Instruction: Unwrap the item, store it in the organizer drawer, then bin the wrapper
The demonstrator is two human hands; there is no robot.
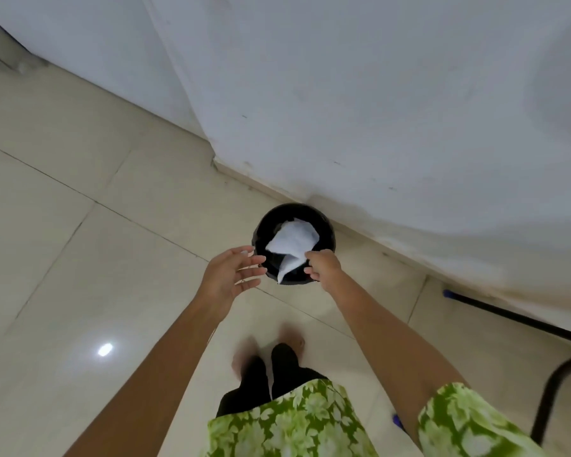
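A round black bin stands on the tiled floor by the wall. A white crumpled wrapper hangs over the bin's mouth, pinched at its near edge by my right hand. My left hand hovers just left of the bin's rim with its fingers spread and nothing in it. The unwrapped item and the organizer drawer are out of view.
A white wall runs behind the bin, with a corner jutting out to its left. A dark pole with a blue tip lies along the wall at right, and a curved black leg stands at the right edge. My feet are below the bin.
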